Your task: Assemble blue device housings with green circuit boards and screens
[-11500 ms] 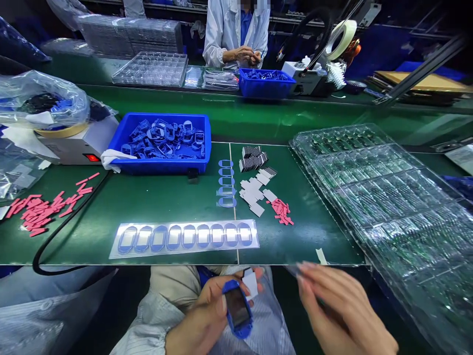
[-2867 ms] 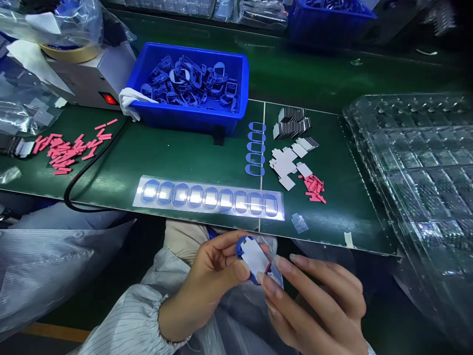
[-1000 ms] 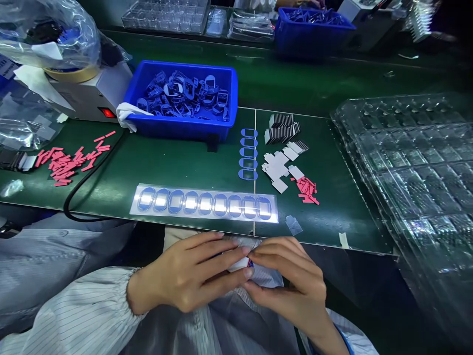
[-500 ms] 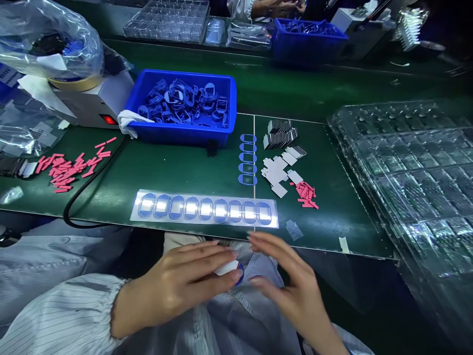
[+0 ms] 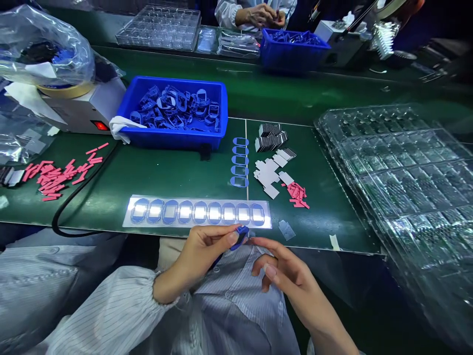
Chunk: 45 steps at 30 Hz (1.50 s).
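My left hand (image 5: 201, 254) pinches a small blue plastic housing (image 5: 241, 237) with a dark window, held above my lap at the table's front edge. My right hand (image 5: 291, 276) is just right of it, fingers apart, with the index fingertip at or very near the housing's right side; I cannot tell if they touch. Beyond the hands lies a clear strip (image 5: 127, 220) bearing a row of oval blue-rimmed pieces. Further back, several blue oval frames (image 5: 240, 170) are lined up beside white cards (image 5: 266, 175) and pink strips (image 5: 296, 195).
A blue bin (image 5: 166, 138) of blue plastic parts stands at the back. More pink strips (image 5: 51, 180) and a black cable (image 5: 63, 206) lie left, near a grey machine (image 5: 79, 111). Clear trays (image 5: 399, 182) are stacked right. Across the table, a co-worker's hands (image 5: 264, 16) are busy.
My left hand has lifted and turned, showing the housing's dark window instead of a white face. My right hand has moved slightly down, its index fingertip now close to the housing.
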Each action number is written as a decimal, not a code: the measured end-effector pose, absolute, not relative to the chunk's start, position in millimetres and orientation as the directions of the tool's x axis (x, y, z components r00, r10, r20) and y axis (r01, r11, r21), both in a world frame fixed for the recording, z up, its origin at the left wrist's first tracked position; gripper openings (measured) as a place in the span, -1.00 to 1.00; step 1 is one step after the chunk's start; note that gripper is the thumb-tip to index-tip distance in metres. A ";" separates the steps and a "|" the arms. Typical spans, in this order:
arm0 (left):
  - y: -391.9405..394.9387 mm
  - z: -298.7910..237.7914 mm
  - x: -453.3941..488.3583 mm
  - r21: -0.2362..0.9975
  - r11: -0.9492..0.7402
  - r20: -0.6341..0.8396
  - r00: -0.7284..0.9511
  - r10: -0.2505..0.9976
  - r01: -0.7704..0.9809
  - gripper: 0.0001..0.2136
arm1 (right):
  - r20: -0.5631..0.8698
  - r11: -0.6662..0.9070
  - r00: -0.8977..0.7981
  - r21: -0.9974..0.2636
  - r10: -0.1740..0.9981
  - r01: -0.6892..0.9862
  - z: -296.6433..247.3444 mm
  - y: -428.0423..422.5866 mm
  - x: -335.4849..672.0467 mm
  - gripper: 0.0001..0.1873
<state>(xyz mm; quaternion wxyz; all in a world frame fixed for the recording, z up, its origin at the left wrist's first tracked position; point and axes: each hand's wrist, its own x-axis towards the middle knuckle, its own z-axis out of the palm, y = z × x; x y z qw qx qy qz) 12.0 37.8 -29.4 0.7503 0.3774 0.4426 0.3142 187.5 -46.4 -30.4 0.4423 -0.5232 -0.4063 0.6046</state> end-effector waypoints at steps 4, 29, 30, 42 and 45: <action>24.5 -15.3 6.2 0.838 0.518 -0.363 0.534 0.763 -0.169 -0.84 | -0.162 -0.160 0.017 -0.984 0.987 -0.078 -30.3 -33.8 188.2 -0.66; 48.6 -15.3 4.3 0.810 0.484 -0.357 0.377 0.855 -0.330 -0.77 | -0.118 -0.105 0.135 -0.989 0.984 -0.105 -43.8 -6.0 171.9 -0.70; 48.4 -16.0 6.7 0.807 0.492 -0.362 0.383 0.850 -0.327 -0.77 | -0.100 -0.090 0.131 -0.993 0.986 -0.078 -43.8 -6.7 170.7 -0.70; 49.9 -12.6 18.9 0.857 0.409 -0.295 0.353 0.888 -0.313 -0.75 | 0.588 0.332 -0.044 -0.391 0.808 0.859 -39.1 -0.7 169.2 -0.63; 50.9 -12.7 22.0 0.847 0.403 -0.276 0.359 0.892 -0.348 -0.76 | 0.630 0.353 -0.124 -0.252 0.767 0.901 -37.4 1.8 169.5 -0.66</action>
